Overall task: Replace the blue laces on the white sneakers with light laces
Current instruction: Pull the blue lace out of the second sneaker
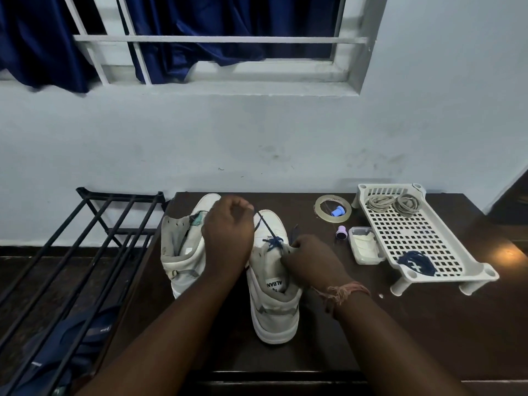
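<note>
**Unlacing the Right Sneaker**

On the desk (pixel 371 324) stood two white sneakers (pixel 274 295). My left hand (pixel 228 238) pinched the blue lace (pixel 267 228), pulling toward eleven o'clock; my right hand (pixel 307 260) gripped the tongue. Light laces (pixel 393 202) lay at two o'clock.

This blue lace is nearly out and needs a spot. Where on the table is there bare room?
Bare: the table near edge, right of the right sneaker and in front of the white rack. Crowded: between sneaker and rack, where the tape roll, purple cap and small tub sit.
</note>
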Motion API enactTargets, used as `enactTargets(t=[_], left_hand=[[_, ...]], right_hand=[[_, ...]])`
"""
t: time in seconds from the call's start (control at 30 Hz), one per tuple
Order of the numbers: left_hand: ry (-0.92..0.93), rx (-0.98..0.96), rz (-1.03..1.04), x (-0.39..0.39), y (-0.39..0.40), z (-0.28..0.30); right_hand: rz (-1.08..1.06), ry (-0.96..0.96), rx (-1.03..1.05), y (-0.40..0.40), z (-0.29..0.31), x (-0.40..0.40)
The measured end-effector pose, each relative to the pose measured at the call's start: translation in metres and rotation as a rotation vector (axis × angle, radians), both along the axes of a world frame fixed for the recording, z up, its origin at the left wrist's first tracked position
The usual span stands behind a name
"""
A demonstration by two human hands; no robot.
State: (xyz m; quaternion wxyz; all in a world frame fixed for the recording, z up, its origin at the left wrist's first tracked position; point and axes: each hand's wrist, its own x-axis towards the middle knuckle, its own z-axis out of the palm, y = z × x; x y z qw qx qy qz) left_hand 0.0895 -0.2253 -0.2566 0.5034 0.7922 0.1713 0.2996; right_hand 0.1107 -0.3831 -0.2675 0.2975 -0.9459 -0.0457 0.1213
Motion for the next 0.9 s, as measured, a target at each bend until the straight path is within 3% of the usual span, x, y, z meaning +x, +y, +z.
enactTargets(t=[0.07,0.13,0.27,0.37,0.43,0.7,0.8,0.9], left_hand=[[0.123,-0.114,-0.168,-0.001,-0.007,0.001],[0.256,-0.1,-0.337,-0.001,-0.01,-0.005],[0.398,0.414,-0.374,-0.003,-0.014,-0.015],[0.351,0.506,-0.309,-0.005,-0.018,-0.019],[0.253,0.36,-0.332,-0.005,-0.018,-0.017],[-0.151,-0.591,-0.318,-0.005,-0.018,0.017],[-0.296,-0.75,-0.298,-0.004,-0.011,0.025],[-0.224,-0.614,-0.239,-0.002,-0.002,0.027]], right_hand=[[0.001,-0.002,-0.011,0.001,0.0,0.001],[0.0,-0.015,-0.014,0.002,-0.001,0.001],[-0.005,-0.039,0.001,0.003,-0.002,-0.001],[-0.004,-0.037,-0.01,0.003,-0.001,-0.001],[0.003,-0.037,-0.017,0.002,-0.001,-0.002],[0.0,-0.023,-0.022,0.002,0.002,-0.003],[-0.019,-0.026,0.0,0.002,0.001,-0.004],[-0.023,-0.021,0.0,0.003,0.001,-0.004]])
